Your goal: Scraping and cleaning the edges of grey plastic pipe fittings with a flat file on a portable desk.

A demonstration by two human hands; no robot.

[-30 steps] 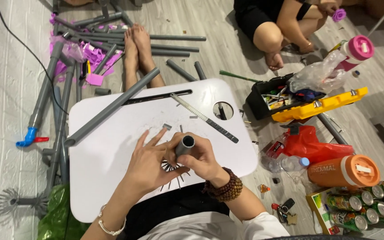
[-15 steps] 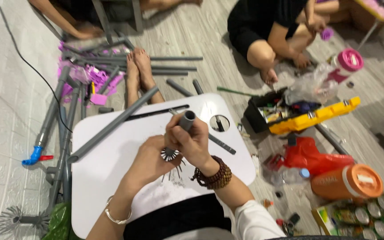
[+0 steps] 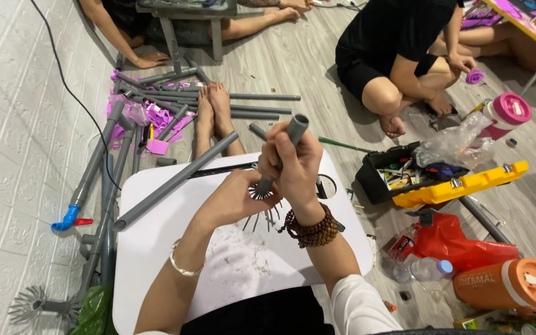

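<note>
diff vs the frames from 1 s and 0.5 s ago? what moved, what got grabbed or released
The right hand raised the short grey pipe piece off the white lap table and tilted it, open end up and away. The left hand followed, fingers at the spiked fitting on its lower end. Nothing was let go. The long grey pipe on the table stayed put.

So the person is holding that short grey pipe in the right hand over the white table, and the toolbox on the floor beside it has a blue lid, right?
Not quite. The head view shows the toolbox has a yellow lid, not blue. The rest holds: the right hand grips the short grey pipe over the white table.
</note>
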